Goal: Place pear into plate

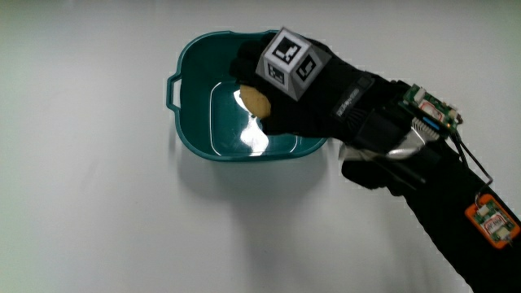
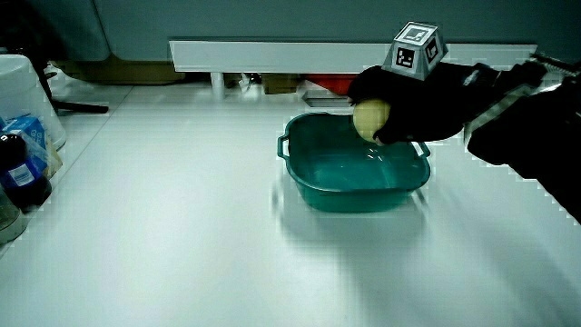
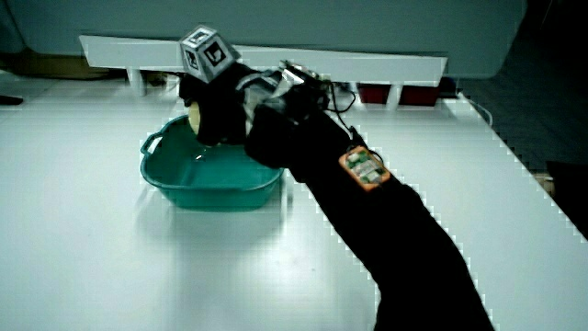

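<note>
One hand (image 1: 305, 94) grips pear (image 1: 257, 102), fingers closed round it, directly above teal plate (image 1: 189, 69); drop is straight down.

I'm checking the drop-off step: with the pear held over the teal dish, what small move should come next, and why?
Probably lower a little, then let go. The hand grips the pear above the teal dish, clear of the floor in a side view, so releasing now would drop it.
</note>
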`<state>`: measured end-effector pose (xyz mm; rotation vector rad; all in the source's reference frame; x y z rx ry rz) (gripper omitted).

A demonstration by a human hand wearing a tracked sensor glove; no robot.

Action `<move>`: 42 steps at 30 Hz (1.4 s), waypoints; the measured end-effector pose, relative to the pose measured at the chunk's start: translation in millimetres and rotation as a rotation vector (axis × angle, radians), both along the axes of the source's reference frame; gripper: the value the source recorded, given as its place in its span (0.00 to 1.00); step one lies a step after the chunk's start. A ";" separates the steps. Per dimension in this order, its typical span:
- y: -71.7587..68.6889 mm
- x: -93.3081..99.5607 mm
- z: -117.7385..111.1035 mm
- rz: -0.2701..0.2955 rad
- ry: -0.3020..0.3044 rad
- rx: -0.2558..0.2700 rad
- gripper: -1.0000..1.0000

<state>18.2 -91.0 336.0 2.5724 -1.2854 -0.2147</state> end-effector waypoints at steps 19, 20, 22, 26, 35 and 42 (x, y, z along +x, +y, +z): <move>-45.8 3.1 45.1 0.167 0.039 -0.071 0.50; -46.5 3.5 50.0 0.173 0.039 -0.086 0.50; -47.8 4.4 58.8 0.190 0.042 -0.102 0.50; -43.3 -2.7 75.8 0.187 0.048 -0.125 0.50; -35.9 -10.9 119.9 0.191 0.148 -0.170 0.50; -28.9 -13.0 143.9 0.188 0.190 -0.206 0.50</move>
